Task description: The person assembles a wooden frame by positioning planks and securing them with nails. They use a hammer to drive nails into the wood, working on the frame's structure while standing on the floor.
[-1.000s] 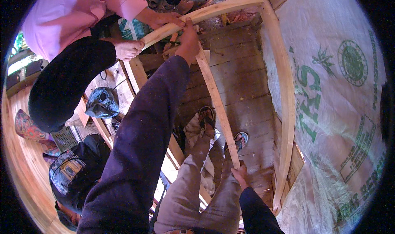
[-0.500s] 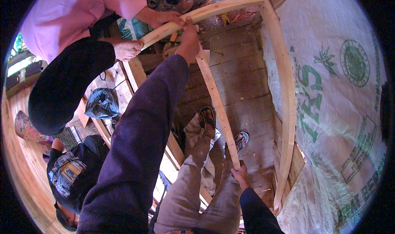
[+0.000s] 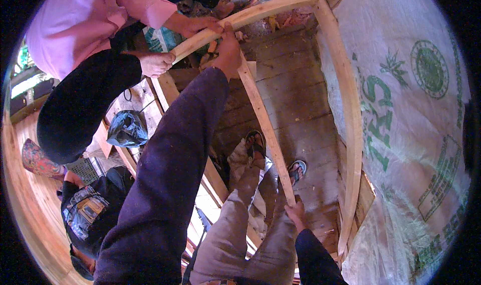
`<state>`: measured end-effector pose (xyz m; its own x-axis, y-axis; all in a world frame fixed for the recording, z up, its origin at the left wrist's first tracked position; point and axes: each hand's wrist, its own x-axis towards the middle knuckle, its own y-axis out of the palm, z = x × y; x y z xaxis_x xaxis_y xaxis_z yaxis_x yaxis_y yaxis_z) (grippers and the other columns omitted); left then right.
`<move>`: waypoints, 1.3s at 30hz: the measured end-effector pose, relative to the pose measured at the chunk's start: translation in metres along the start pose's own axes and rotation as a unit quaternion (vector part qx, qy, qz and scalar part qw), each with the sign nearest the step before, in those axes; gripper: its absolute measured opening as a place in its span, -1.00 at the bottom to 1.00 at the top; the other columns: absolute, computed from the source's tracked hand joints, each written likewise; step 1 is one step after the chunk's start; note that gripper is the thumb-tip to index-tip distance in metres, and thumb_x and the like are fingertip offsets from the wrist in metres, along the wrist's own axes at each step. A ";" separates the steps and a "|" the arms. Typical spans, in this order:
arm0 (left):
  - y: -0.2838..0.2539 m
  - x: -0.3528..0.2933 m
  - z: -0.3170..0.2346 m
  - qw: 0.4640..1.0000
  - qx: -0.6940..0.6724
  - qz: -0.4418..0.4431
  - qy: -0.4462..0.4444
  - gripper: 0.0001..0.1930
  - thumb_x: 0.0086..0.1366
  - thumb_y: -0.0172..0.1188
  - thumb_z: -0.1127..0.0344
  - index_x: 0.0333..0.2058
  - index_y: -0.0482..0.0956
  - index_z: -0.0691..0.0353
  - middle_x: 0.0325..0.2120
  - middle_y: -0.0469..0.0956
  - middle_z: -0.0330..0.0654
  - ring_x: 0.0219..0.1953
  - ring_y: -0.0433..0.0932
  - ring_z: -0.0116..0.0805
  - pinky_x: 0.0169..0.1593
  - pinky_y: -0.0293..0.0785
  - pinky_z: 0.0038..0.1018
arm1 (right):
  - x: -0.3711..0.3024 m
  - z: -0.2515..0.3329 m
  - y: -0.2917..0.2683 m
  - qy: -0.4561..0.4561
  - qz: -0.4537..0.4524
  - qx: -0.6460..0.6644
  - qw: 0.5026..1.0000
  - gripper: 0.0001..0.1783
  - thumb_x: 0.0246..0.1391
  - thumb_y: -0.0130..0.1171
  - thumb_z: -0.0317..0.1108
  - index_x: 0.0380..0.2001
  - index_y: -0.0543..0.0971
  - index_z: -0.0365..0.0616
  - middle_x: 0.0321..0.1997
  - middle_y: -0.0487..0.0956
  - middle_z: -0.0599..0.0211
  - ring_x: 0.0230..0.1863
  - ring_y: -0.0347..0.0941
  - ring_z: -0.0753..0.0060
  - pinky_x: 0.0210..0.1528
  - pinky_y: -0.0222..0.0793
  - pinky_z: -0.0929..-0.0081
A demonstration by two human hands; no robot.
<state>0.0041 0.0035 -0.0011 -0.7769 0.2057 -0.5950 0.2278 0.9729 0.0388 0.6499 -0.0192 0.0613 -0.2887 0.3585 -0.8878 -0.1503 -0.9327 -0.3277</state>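
Note:
My left hand [image 3: 228, 53] reaches far forward and is closed on the wooden frame, where a narrow wooden strip [image 3: 265, 119] meets the frame's far board [image 3: 270, 8]. Part of its grip is hidden behind the wood. Nearer my body, my right hand [image 3: 296, 215] is closed around the strip's near end, by my right knee. At the far right corner the far board joins a long side board [image 3: 353, 124]. A co-worker's hand [image 3: 198, 25] in a pink sleeve rests on the far board beside my left hand, and that person's bare foot [image 3: 156, 64] presses against the board's left end.
A large white woven plastic sheet [image 3: 401, 114] with green print hangs along the right. Plank floor [image 3: 300, 104] lies under the frame around my sandalled feet. A dark plastic bag [image 3: 127, 128] sits left of my arm. Another person in a black shirt [image 3: 92, 207] is at lower left.
My hands keep their grips on the frame and strip. The view has shifted slightly, and the strip's near end appears a little further right. The co-worker's hand and foot stay on the board.

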 end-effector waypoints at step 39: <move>0.011 -0.028 -0.013 0.820 0.548 -0.031 0.166 0.05 0.12 0.21 0.48 0.33 -0.49 0.26 -0.31 0.55 0.09 -0.27 0.58 -0.03 -0.25 0.50 -0.33 | -0.004 -0.003 -0.006 -0.017 -0.021 -0.081 0.996 -0.48 -0.19 0.33 -0.28 -0.11 0.46 -0.22 -0.28 0.58 -0.01 -0.22 0.55 0.00 -0.20 0.46 0.18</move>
<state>0.0206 0.0097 0.0263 -0.8822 0.3542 -0.3104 0.4311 0.3419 -0.8350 0.6550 -0.0154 0.0658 -0.3183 0.3957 -0.8615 -0.0086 -0.9099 -0.4148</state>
